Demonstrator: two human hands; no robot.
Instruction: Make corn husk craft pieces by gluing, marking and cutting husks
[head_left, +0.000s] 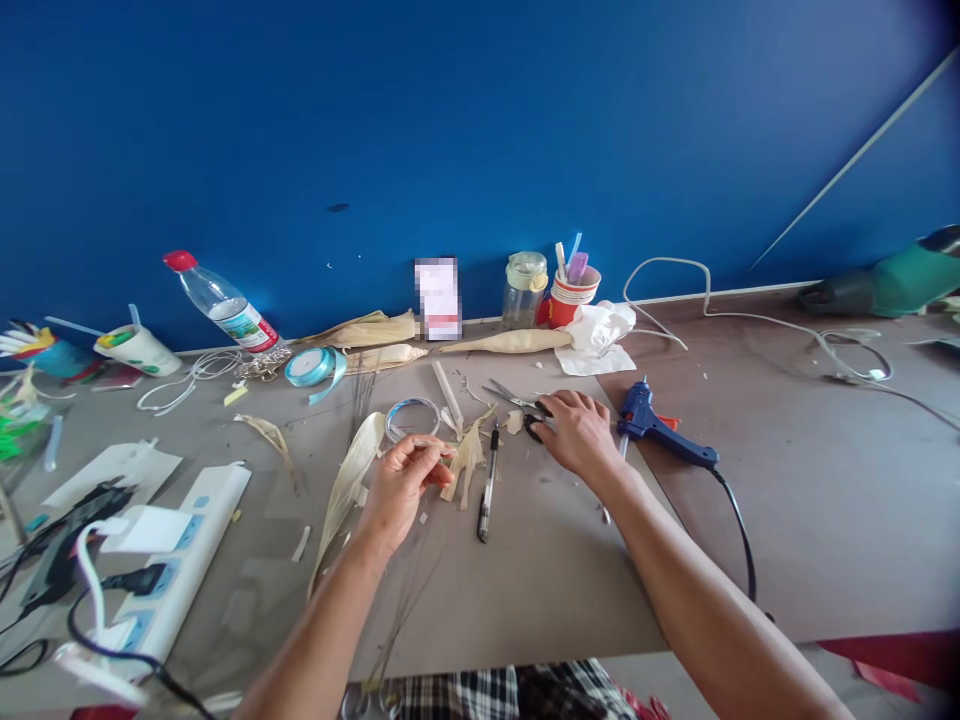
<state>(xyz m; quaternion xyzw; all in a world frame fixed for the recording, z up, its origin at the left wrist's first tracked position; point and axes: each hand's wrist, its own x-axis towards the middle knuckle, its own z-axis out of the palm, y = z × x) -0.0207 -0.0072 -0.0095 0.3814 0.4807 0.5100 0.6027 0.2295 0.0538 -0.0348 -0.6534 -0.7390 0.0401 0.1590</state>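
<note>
My left hand point(409, 485) is closed in a pinch above the table; whatever is between its fingertips is too small to make out. Close beside it lie pale torn pieces of dried corn husk point(470, 455) and a roll of clear tape point(412, 420). On the right, my right hand point(579, 430) reaches over the black handles of a pair of scissors point(510, 396), fingers curled on them, blades pointing away to the left. A black-capped pen point(489, 485) lies between my hands. Just right of my right hand rests a blue glue gun point(660, 425).
At the left are a white power strip point(191, 560) with plugs and cords. Along the blue wall stand a tilted water bottle point(229, 310), a blue ribbon roll point(309, 367), a phone point(439, 298), a glass jar point(525, 290) and a red paper cup point(574, 295). Thin wires lie near my left forearm.
</note>
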